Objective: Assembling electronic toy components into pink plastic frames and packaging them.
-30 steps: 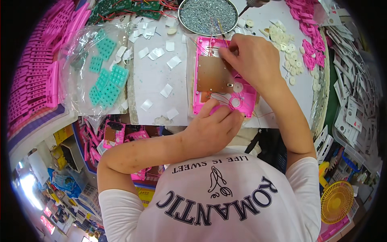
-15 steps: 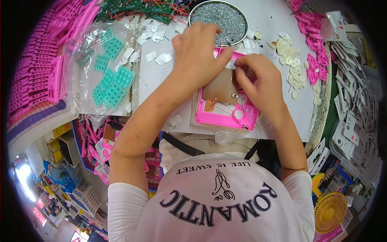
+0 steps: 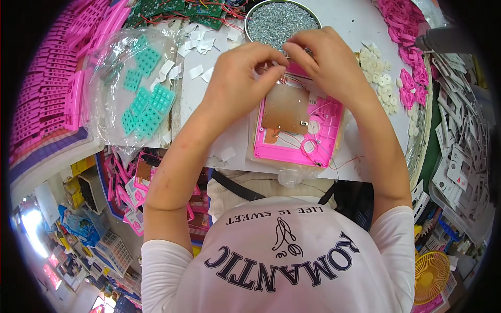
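In front of me on the white worktop lies an open pink plastic case (image 3: pixel 324 148), with a brown circuit board (image 3: pixel 286 108) and thin red wires (image 3: pixel 310 146) inside it. My left hand (image 3: pixel 241 78) is above the case's far left part, thumb and forefinger pinched together. Close beside it, my right hand (image 3: pixel 327 60) has its fingers bent together at the near rim of a round tin (image 3: pixel 246 27) full of small silvery screws (image 3: pixel 279 23). Whatever either hand's fingertips hold is hidden or too small to name.
To the left, teal keypads (image 3: pixel 148 120) lie in a clear bag beside stacked pink parts (image 3: pixel 42 94). Green circuit boards (image 3: pixel 209 9) lie at the back. Cream discs (image 3: pixel 383 86), pink pieces (image 3: pixel 409 78) and white panels (image 3: pixel 454 156) stand right. A dark grey bar (image 3: pixel 446 40) is at upper right.
Both hands have moved off the circuit board toward the tin, the right one up and left. More of the case shows. A dark grey bar has come into view at upper right.
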Demonstrator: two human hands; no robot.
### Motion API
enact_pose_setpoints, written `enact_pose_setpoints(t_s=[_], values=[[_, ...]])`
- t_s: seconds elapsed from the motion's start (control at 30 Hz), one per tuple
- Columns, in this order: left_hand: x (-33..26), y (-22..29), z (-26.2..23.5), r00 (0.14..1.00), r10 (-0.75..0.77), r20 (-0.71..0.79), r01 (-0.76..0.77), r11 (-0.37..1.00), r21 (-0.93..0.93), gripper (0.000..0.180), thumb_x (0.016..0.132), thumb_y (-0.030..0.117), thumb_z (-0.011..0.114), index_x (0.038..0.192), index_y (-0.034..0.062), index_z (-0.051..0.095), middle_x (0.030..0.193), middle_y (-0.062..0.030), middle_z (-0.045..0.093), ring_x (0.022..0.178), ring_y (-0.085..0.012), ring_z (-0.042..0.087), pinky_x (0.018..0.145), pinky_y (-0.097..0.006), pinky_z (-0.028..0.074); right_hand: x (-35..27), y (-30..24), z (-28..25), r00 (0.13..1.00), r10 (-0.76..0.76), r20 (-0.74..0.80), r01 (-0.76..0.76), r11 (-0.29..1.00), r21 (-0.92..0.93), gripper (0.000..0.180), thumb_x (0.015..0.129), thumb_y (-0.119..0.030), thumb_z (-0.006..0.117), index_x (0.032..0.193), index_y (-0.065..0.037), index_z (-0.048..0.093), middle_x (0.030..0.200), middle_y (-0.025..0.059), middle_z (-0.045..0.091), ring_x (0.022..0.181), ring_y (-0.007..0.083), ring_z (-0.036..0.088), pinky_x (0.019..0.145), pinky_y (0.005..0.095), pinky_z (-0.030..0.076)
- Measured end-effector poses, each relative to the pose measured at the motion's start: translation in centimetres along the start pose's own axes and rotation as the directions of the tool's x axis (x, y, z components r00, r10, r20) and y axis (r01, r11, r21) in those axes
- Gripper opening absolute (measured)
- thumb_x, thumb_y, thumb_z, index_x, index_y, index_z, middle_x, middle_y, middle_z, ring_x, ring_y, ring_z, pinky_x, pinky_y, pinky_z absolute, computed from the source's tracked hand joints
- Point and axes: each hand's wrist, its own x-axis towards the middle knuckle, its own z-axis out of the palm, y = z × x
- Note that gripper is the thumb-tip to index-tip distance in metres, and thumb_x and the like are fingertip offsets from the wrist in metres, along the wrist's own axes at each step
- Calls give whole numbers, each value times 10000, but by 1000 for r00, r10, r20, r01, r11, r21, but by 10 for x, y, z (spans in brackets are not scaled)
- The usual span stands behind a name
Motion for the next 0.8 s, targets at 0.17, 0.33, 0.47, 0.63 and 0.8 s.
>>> enact_pose_setpoints(t_s=[0.17,0.33,0.47,0.63,0.8], values=[[-5,-7,1,957,284,57,-290,943,164,175,806,68,756,981,68,755,930,-37,680,838,-208,600,787,-315,485,5,-1,-8,975,-222,21,218,969,113,171,852,-143,699,979,-28,693,947,90,679,919,282,576,827,379,479],[-8,-2,1,963,264,-51,-250,949,194,252,807,83,773,1059,93,779,1074,-55,650,925,-203,595,847,-317,469,-21,5,-8,968,-205,-143,230,953,196,190,799,-173,730,938,-51,691,889,88,664,897,310,582,819,401,491],[-4,-2,15,984,144,-104,-146,989,-15,305,847,92,756,1151,79,755,1088,-68,630,930,-166,577,842,-290,467,-36,-9,-5,997,-80,-18,82,956,281,217,791,-205,758,920,-44,692,853,78,659,865,300,580,785,384,484],[11,-9,15,991,-67,-112,28,947,-321,274,935,141,685,1184,28,700,970,-54,651,889,-100,580,776,-253,465,-42,-15,9,976,204,-77,-143,866,479,203,825,-241,753,899,-53,733,792,85,668,737,274,606,689,377,497],[26,-18,5,932,-363,3,355,911,-210,214,962,204,660,1016,-2,689,681,-10,629,631,-56,568,565,-238,423,-44,-15,3,992,97,-79,-52,892,449,228,837,-268,753,905,-51,738,779,105,685,709,263,636,660,360,509]])
